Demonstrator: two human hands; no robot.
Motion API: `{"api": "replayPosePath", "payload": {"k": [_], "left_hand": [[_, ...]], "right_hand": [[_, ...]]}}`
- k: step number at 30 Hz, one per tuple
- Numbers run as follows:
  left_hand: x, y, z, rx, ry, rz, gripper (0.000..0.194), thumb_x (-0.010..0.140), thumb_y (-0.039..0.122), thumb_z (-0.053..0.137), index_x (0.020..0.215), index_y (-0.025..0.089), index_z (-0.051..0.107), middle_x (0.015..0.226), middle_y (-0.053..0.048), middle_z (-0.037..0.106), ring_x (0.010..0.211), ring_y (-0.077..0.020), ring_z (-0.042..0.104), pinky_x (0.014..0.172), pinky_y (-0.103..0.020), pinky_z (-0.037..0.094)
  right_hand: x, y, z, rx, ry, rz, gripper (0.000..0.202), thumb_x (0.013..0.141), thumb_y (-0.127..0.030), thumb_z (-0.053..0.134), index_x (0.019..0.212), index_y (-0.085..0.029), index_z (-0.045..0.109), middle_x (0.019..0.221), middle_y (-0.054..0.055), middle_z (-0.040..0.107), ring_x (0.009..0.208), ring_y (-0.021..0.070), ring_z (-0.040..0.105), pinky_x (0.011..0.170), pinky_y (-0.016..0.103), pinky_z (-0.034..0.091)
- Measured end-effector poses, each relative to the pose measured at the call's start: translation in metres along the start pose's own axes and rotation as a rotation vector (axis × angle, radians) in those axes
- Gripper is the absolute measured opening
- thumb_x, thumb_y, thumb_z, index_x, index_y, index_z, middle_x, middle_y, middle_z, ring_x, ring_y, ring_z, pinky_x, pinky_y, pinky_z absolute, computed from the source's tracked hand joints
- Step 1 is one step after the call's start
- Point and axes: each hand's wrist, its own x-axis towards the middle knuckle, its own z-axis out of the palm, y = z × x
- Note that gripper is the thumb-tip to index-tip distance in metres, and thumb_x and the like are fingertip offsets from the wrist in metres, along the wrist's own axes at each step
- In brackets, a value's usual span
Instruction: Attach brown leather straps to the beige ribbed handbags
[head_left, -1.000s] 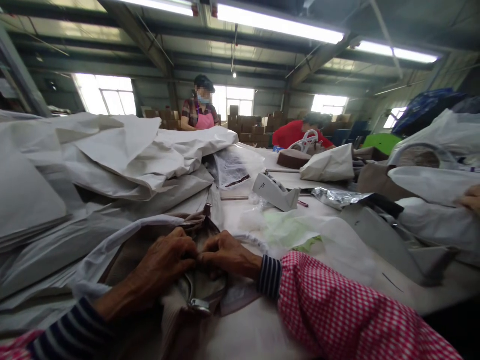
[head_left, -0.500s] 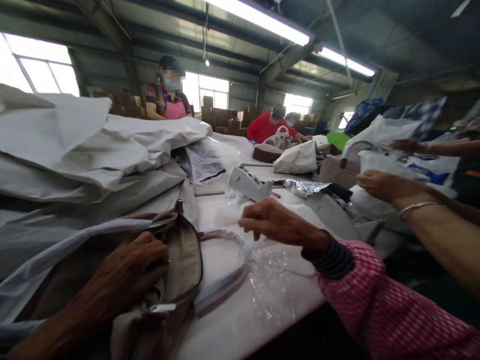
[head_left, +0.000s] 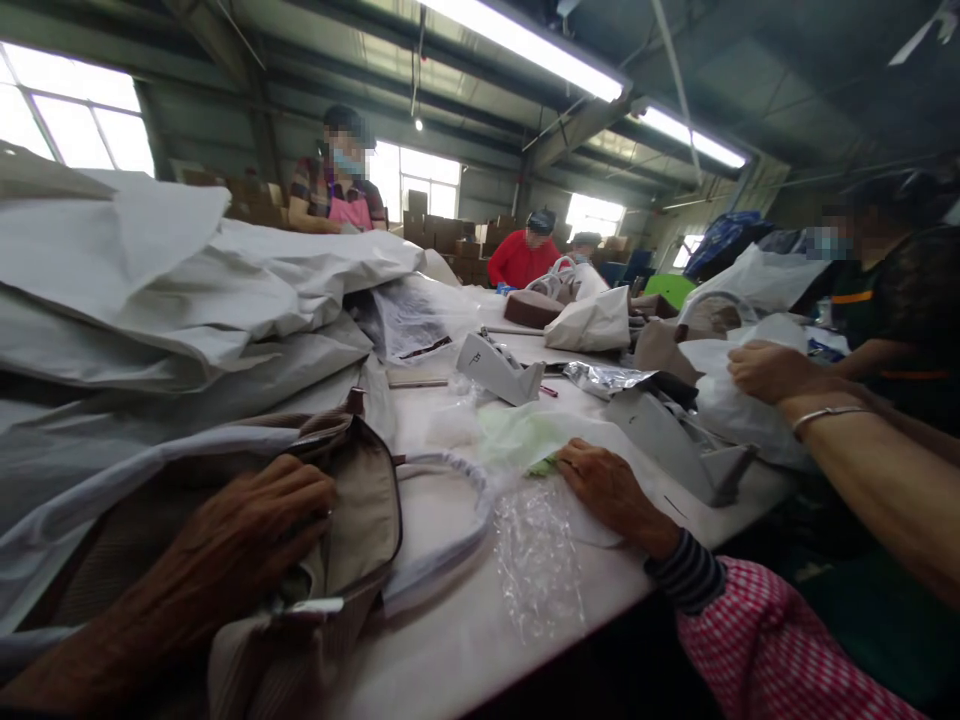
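A brown handbag (head_left: 360,500) lies open at the lower left, its beige lining showing and its handles wrapped in white material. My left hand (head_left: 259,520) rests at the bag's opening with bent fingers; what they hold, if anything, is hidden. To the right, on the white table (head_left: 450,640), my right hand (head_left: 611,490) has its fingers closed on the edge of a thin, pale green sheet (head_left: 525,435). Crumpled clear plastic (head_left: 536,560) lies just below that sheet, near the wrapped handle (head_left: 469,520).
White covers (head_left: 187,290) are heaped at the left. White tape dispensers (head_left: 499,368) stand mid-table. Bags (head_left: 589,320) lie farther back. At the right, a person's hands (head_left: 772,370) hold white material. Other people stand around the table.
My right hand has moved right and down, and the pale green sheet is now spread beside it, its edge in the fingers. My left hand has barely moved. The person at the far right shows more.
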Motion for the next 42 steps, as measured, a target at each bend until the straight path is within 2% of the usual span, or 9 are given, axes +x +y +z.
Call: {"api": "replayPosePath", "payload": {"k": [9,15,18,21,24,26,30,34,42], "left_hand": [[-0.004,0.011,-0.005,0.043,-0.202,-0.13,0.019,0.102,0.018,0.053,0.086,0.021,0.062,0.087,-0.001,0.067,0.092,-0.0224,0.055,0.076,-0.036,0.033],[0.006,0.019,-0.014,0.067,-0.327,-0.109,0.021,0.104,0.014,0.05,0.086,0.02,0.058,0.09,-0.001,0.065,0.095,-0.0241,0.052,0.079,-0.039,0.03],[0.008,0.021,-0.017,0.081,-0.383,-0.123,0.022,0.106,0.013,0.047,0.088,0.02,0.057,0.092,-0.001,0.065,0.094,-0.0232,0.052,0.08,-0.039,0.029],[0.009,0.025,-0.02,0.133,-0.402,-0.104,0.019,0.104,0.012,0.052,0.089,0.021,0.059,0.091,0.001,0.065,0.09,-0.0224,0.053,0.077,-0.039,0.029],[0.008,0.027,-0.022,0.201,-0.364,-0.064,0.019,0.1,0.007,0.054,0.089,0.022,0.059,0.088,0.002,0.063,0.086,-0.0226,0.053,0.075,-0.039,0.03],[0.006,0.027,-0.021,0.239,-0.322,-0.038,0.022,0.098,0.003,0.051,0.09,0.022,0.059,0.087,0.001,0.063,0.085,-0.0234,0.053,0.075,-0.039,0.031],[0.0,0.022,-0.021,0.308,-0.235,0.05,0.028,0.096,-0.001,0.045,0.1,0.022,0.06,0.09,0.0,0.066,0.088,-0.025,0.054,0.081,-0.042,0.035],[-0.003,0.022,-0.02,0.375,-0.153,0.106,0.031,0.094,-0.003,0.044,0.102,0.022,0.061,0.088,0.0,0.067,0.086,-0.0249,0.056,0.087,-0.046,0.038],[-0.002,0.031,-0.022,0.414,-0.084,0.142,0.023,0.104,0.007,0.043,0.104,0.018,0.063,0.095,-0.003,0.072,0.091,-0.0231,0.061,0.102,-0.054,0.042]], "right_hand": [[-0.015,0.024,-0.004,0.321,0.427,-0.001,0.035,0.096,-0.048,0.058,0.076,-0.022,0.071,0.078,0.004,0.074,0.07,0.0214,0.069,0.068,0.033,0.046],[-0.017,0.017,-0.021,0.377,0.472,0.033,0.058,0.088,-0.076,0.059,0.065,-0.023,0.068,0.063,0.003,0.068,0.055,0.0193,0.062,0.056,0.032,0.042],[-0.016,-0.007,-0.04,0.512,0.46,0.064,0.056,0.084,-0.075,0.065,0.064,-0.022,0.068,0.056,0.001,0.061,0.047,0.0148,0.052,0.049,0.029,0.038],[-0.005,-0.05,-0.057,0.802,0.289,-0.028,0.041,0.086,-0.056,0.072,0.066,-0.021,0.068,0.052,-0.002,0.055,0.046,0.0117,0.048,0.046,0.024,0.037],[0.02,-0.108,-0.059,1.137,-0.091,-0.184,0.024,0.088,-0.035,0.069,0.072,-0.017,0.07,0.059,-0.001,0.063,0.048,0.0098,0.053,0.045,0.02,0.038],[0.043,-0.148,-0.049,1.299,-0.32,-0.23,0.016,0.087,-0.025,0.068,0.075,-0.015,0.069,0.064,0.0,0.068,0.047,0.0077,0.055,0.043,0.018,0.038],[0.084,-0.208,-0.014,1.417,-0.601,-0.106,0.017,0.089,-0.01,0.061,0.072,-0.013,0.062,0.065,0.0,0.07,0.044,0.0062,0.056,0.037,0.014,0.035],[0.103,-0.226,0.006,1.323,-0.75,-0.071,0.022,0.086,-0.005,0.058,0.066,-0.014,0.058,0.058,0.0,0.067,0.042,0.0075,0.056,0.034,0.015,0.036],[0.122,-0.228,-0.007,1.139,-0.838,-0.25,0.02,0.082,-0.009,0.061,0.063,-0.014,0.062,0.052,-0.003,0.063,0.037,0.0072,0.05,0.033,0.015,0.039]]}}
